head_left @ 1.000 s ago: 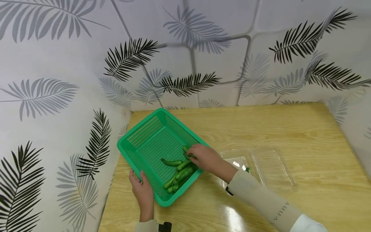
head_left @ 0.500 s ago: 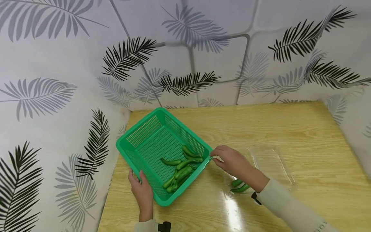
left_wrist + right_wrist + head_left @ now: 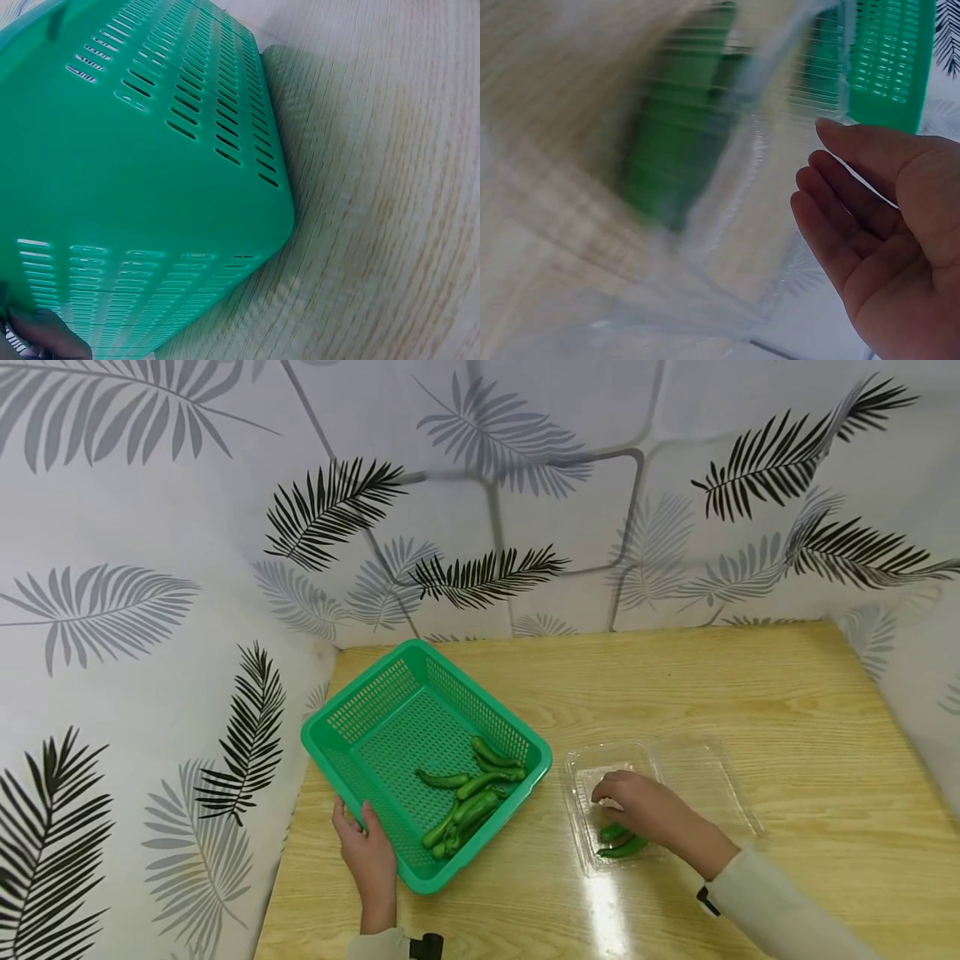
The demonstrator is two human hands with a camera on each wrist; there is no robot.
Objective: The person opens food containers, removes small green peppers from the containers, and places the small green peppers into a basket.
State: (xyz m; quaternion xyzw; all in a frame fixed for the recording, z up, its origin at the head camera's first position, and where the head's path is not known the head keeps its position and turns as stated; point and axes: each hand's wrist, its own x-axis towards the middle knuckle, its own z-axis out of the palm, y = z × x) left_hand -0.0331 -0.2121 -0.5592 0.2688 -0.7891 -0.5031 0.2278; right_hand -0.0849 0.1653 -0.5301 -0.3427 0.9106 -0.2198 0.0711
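My left hand (image 3: 369,860) grips the near left side of a green plastic basket (image 3: 540,758), its thumb at the rim. In the left wrist view a fingertip (image 3: 49,334) shows against the basket's slotted outer wall. Several green peppers (image 3: 474,810) lie in the basket's near right corner. My right hand (image 3: 647,808) is over a clear plastic clamshell box (image 3: 577,793), fingers loosely bent with nothing between them in the right wrist view. Below it, green peppers (image 3: 618,843) lie in the box, partly hidden by the hand and blurred in the right wrist view.
The box's clear lid (image 3: 708,785) lies folded back to the right on the wood-grain table (image 3: 817,735). A leaf-patterned covering (image 3: 525,518) rises behind the table and along its left side.
My right hand has moved from the peppers in the basket, past the basket's right rim, to over the clear box. The left hand stays at the basket.
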